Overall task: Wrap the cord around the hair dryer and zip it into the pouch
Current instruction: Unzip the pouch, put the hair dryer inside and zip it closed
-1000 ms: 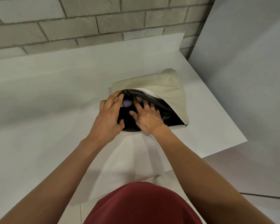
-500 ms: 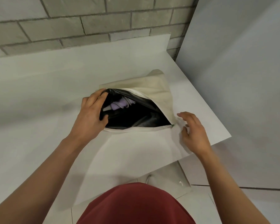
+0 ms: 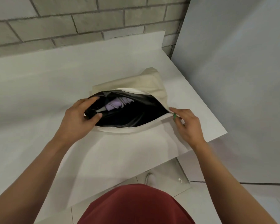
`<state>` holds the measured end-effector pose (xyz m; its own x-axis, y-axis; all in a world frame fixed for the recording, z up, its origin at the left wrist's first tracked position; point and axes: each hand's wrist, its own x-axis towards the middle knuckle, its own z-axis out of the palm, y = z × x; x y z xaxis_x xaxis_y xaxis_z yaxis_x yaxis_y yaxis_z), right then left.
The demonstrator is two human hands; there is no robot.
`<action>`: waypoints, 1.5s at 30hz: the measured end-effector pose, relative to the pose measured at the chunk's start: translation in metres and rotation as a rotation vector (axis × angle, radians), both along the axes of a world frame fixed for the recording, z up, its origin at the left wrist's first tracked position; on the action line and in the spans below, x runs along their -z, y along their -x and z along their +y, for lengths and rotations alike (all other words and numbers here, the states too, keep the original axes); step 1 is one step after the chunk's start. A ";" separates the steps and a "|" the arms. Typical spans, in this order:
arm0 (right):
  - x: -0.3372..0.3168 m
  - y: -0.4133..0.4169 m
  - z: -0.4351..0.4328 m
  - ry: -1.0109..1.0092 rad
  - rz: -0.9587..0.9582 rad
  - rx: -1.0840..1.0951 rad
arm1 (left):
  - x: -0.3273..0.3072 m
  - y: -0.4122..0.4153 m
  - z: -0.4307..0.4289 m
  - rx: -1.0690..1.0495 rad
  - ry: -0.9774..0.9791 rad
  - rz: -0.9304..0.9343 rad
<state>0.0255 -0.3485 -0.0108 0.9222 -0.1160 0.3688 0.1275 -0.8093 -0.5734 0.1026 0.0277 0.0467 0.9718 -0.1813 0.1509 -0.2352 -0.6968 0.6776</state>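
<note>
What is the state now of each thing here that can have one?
pouch, unzipped, mouth wide open
hair dryer, inside the pouch
zipper pull, at the opening's right end
left hand, grips the pouch's left end
right hand, pinches the zipper pull

Cream pouch (image 3: pixel 152 83) lying unzipped on table, black-lined mouth gaping — lilac hair dryer (image 3: pixel 114 105) inside, cord (image 3: pixel 125 102) wound round it

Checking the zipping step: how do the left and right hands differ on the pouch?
The left hand grips the pouch's left end, fingers curled over its rim; the right hand pinches the green zipper pull at the right end. The left hand reaches inside; the right hand is outside. Both hold the open pouch.
</note>
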 end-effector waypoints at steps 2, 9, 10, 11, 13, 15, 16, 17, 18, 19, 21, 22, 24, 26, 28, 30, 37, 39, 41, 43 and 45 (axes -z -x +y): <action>-0.007 0.000 -0.004 -0.105 0.022 0.050 | -0.003 0.003 0.001 -0.019 0.227 0.172; -0.021 -0.001 -0.017 -0.177 -0.055 0.074 | -0.010 0.012 0.007 -0.106 0.265 0.032; -0.022 -0.001 -0.018 -0.149 -0.083 0.061 | -0.011 0.012 0.006 -0.149 0.270 0.035; -0.024 -0.001 -0.019 -0.127 -0.110 0.049 | -0.011 0.011 0.005 -0.198 0.263 0.039; -0.026 -0.002 -0.021 -0.105 -0.145 0.032 | -0.011 0.007 0.006 -0.286 0.229 0.058; -0.028 -0.002 -0.023 -0.091 -0.159 0.008 | -0.009 0.002 0.011 -0.346 0.180 0.073; -0.029 -0.003 -0.022 -0.080 -0.163 -0.005 | -0.008 0.000 0.014 -0.361 0.136 0.066; -0.030 -0.002 -0.020 -0.076 -0.161 -0.014 | -0.006 -0.001 0.016 -0.359 0.083 0.059; -0.032 -0.002 -0.018 -0.089 -0.148 -0.011 | -0.004 -0.001 0.016 -0.346 0.028 0.059; -0.034 -0.001 -0.015 -0.122 -0.127 0.000 | -0.003 0.000 0.016 -0.329 -0.018 0.066; -0.038 0.001 -0.011 -0.173 -0.096 0.008 | -0.005 0.001 0.015 -0.280 -0.075 0.128; -0.039 0.002 -0.010 -0.171 -0.091 -0.004 | -0.010 0.001 0.018 -0.247 -0.096 0.193; -0.041 0.005 -0.009 -0.135 -0.098 -0.046 | -0.029 0.006 0.023 -0.112 -0.134 0.409; -0.043 0.006 -0.009 -0.112 -0.112 -0.088 | -0.051 0.014 0.023 0.011 -0.143 0.489; -0.044 0.008 -0.007 -0.119 -0.118 -0.095 | -0.069 0.027 0.003 0.003 -0.059 0.286; -0.046 0.011 -0.003 -0.163 -0.093 -0.063 | -0.082 0.040 -0.037 0.026 0.089 0.119; -0.048 0.016 0.001 -0.234 -0.037 -0.054 | -0.053 0.052 -0.175 0.449 -0.103 0.008; -0.046 0.018 0.000 -0.198 -0.046 -0.068 | -0.042 0.044 -0.191 0.423 -0.105 0.043; -0.045 0.019 -0.002 -0.175 -0.059 -0.065 | -0.035 0.037 -0.195 0.411 -0.066 0.068; -0.045 0.019 -0.004 -0.160 -0.078 -0.064 | -0.030 0.033 -0.195 0.433 -0.060 0.056; -0.045 0.018 -0.005 -0.153 -0.090 -0.063 | -0.029 0.031 -0.193 0.445 -0.060 0.048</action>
<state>0.0075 -0.3538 0.0338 0.8936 -0.1198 0.4326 0.2319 -0.7020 -0.6733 0.0712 -0.1649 0.0761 0.8028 -0.5904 0.0837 -0.4901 -0.5731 0.6568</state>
